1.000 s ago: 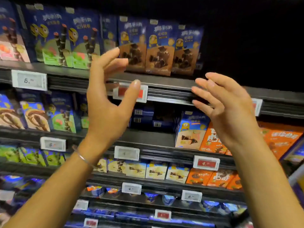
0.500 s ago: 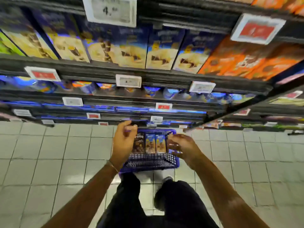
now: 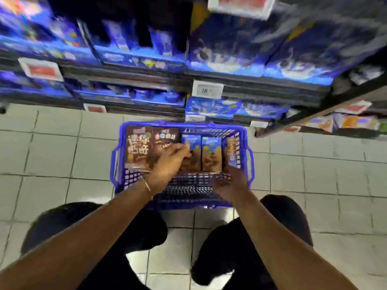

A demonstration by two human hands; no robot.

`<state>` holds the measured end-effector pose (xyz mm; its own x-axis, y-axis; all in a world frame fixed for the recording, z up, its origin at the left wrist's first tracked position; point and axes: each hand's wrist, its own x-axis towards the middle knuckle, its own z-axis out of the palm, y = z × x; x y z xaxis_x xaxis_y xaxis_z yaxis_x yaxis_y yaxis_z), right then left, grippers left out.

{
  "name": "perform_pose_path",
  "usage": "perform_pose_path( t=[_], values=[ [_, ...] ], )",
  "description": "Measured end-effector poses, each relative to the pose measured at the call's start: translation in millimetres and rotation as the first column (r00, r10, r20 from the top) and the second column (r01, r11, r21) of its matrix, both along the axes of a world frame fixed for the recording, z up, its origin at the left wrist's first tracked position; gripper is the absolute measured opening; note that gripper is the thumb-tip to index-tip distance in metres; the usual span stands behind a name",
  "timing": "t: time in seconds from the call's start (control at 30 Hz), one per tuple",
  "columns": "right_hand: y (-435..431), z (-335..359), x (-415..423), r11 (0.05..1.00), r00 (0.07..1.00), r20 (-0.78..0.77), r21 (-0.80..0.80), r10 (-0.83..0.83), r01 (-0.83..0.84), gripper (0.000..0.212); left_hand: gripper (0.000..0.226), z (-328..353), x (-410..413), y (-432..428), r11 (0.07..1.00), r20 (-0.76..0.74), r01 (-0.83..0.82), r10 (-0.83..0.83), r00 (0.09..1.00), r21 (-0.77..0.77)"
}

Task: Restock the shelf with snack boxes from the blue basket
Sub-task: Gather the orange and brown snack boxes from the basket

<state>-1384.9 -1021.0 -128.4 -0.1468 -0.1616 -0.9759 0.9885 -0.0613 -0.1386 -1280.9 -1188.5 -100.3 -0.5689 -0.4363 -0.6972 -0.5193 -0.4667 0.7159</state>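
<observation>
Stock for the task: snack boxes (image 3: 211, 155) side by side in a row across far half of blue basket (image 3: 117, 160), printed faces toward camera; lying flat or leaning back, not determinable. Basket on tiled floor (image 3: 52, 153), just in front of lowest shelf (image 3: 146, 81). Two larger brown boxes (image 3: 137, 147) at left of row, narrower blue-topped ones at right.

Left hand (image 3: 169, 162) inside basket, fingers (image 3: 182, 146) spread and laid over faces of middle boxes; no closed grip seen. Right hand (image 3: 230, 183) low at near right of row, just below rightmost box (image 3: 231, 151); blurred, so apart or clamped not determinable.

Handling, by judgement: cardboard cartons, light, stiff, smooth-faced, liable to dent at corners if squeezed. Best taken across the two narrow long sides, thumb on one and fingers on the other, then drawn clear of neighbours.

Against half a second earlier: basket far larger in view, head lower and closer; both hands down on the boxes rather than at the basket rim; no box lifted out.
</observation>
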Motion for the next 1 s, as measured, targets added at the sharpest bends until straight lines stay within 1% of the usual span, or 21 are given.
perform_pose_path(
  t=[0.03, 0.07, 0.1, 0.13, 0.17, 0.2, 0.23, 0.3, 0.4, 0.5, 0.57, 0.63, 0.67, 0.73, 0.8, 0.83, 0.87, 0.9, 0.93, 0.97, 1.0],
  values=[
    [4, -29, -3, 0.999, 1.000, 0.002, -0.041, 0.029, -0.029, 0.042, 0.018, -26, -5, 1, 0.996, 0.028, -0.028, 0.026, 0.999, 0.080],
    [6, -53, -7, 0.989, 0.999, 0.041, -0.143, -0.030, 0.036, 0.050, 0.017, -49, -10, 2, 0.991, 0.047, -0.047, 0.041, 0.998, 0.129],
    [5, -72, -8, 0.982, 0.995, -0.030, -0.162, -0.099, 0.093, 0.042, 0.017, -69, -14, 6, 0.985, 0.057, -0.059, 0.050, 0.997, 0.161],
    [5, -92, -8, 0.987, 0.979, -0.168, -0.135, -0.112, 0.090, 0.030, 0.018, -87, -18, 9, 0.982, 0.058, -0.059, 0.049, 0.997, 0.181],
    [3, -111, -11, 0.979, 0.965, -0.179, -0.110, -0.192, 0.174, 0.033, 0.020, -103, -22, 11, 0.981, 0.049, -0.053, 0.045, 0.998, 0.185],
    [5, -129, -14, 0.967, 0.957, -0.153, -0.094, -0.248, 0.235, 0.041, 0.024, -115, -24, 12, 0.982, 0.047, -0.048, 0.040, 0.998, 0.185],
    [7, -143, -16, 0.967, 0.955, -0.153, -0.067, -0.255, 0.247, 0.044, 0.028, -124, -28, 13, 0.984, 0.045, -0.037, 0.030, 0.999, 0.172],
    [12, -163, -19, 0.957, 0.945, -0.171, -0.141, -0.277, 0.255, 0.048, 0.029, -132, -32, 14, 0.988, 0.043, -0.050, 0.044, 0.998, 0.145],
    [15, -161, -21, 0.947, 0.949, -0.136, -0.194, -0.283, 0.255, 0.058, 0.027, -122, -38, 19, 0.981, 0.033, -0.088, 0.083, 0.996, 0.175],
    [16, -145, -15, 0.921, 0.949, -0.087, -0.284, -0.302, 0.267, 0.061, 0.029, -106, -39, 23, 0.992, 0.014, -0.022, 0.021, 1.000, 0.127],
    [15, -130, -9, 0.890, 0.934, -0.121, -0.365, -0.337, 0.274, 0.057, 0.026, -104, -37, 24, 0.998, 0.005, 0.038, -0.038, 0.999, 0.049],
    [8, -118, 1, 0.889, 0.898, -0.229, -0.361, -0.377, 0.281, 0.047, 0.029, -104, -39, 27, 0.996, -0.022, 0.081, -0.080, 0.997, 0.029],
    [3, -115, 9, 0.902, 0.868, -0.318, -0.332, -0.381, 0.275, 0.048, 0.031, -103, -41, 30, 0.995, -0.050, 0.084, -0.081, 0.995, 0.061],
    [-9, -108, 25, 0.945, 0.780, -0.536, -0.218, -0.324, 0.243, 0.059, 0.027, -98, -47, 37, 0.986, -0.133, 0.095, -0.077, 0.988, 0.136],
    [-18, -102, 37, 0.985, 0.633, -0.757, -0.083, -0.160, 0.149, 0.075, 0.019, -95, -51, 41, 0.984, -0.212, 0.081, -0.046, 0.976, 0.157],
    [-20, -100, 43, 0.997, 0.530, -0.847, -0.010, -0.046, 0.071, 0.084, 0.013, -96, -52, 41, 0.987, -0.249, 0.041, -0.002, 0.969, 0.153],
    [-19, -101, 49, 0.999, 0.406, -0.913, 0.044, 0.047, -0.016, 0.090, 0.007, -96, -52, 40, 0.989, -0.284, -0.018, 0.061, 0.957, 0.150],
    [-17, -105, 55, 0.992, 0.276, -0.956, 0.074, 0.099, -0.099, 0.092, 0.006, -99, -51, 36, 0.985, -0.308, -0.094, 0.135, 0.942, 0.144],
    [-13, -109, 60, 0.984, 0.169, -0.980, 0.080, 0.107, -0.160, 0.089, 0.007, -100, -49, 31, 0.976, -0.306, -0.173, 0.207, 0.929, 0.134],
    [-9, -114, 61, 0.982, 0.133, -0.988, 0.056, 0.081, -0.179, 0.080, 0.006, -100, -47, 25, 0.968, -0.292, -0.226, 0.248, 0.924, 0.107],
    [-8, -119, 58, 0.988, 0.184, -0.982, 0.005, 0.033, -0.151, 0.069, 0.005, -100, -45, 18, 0.966, -0.277, -0.249, 0.259, 0.925, 0.072]
  ],
)
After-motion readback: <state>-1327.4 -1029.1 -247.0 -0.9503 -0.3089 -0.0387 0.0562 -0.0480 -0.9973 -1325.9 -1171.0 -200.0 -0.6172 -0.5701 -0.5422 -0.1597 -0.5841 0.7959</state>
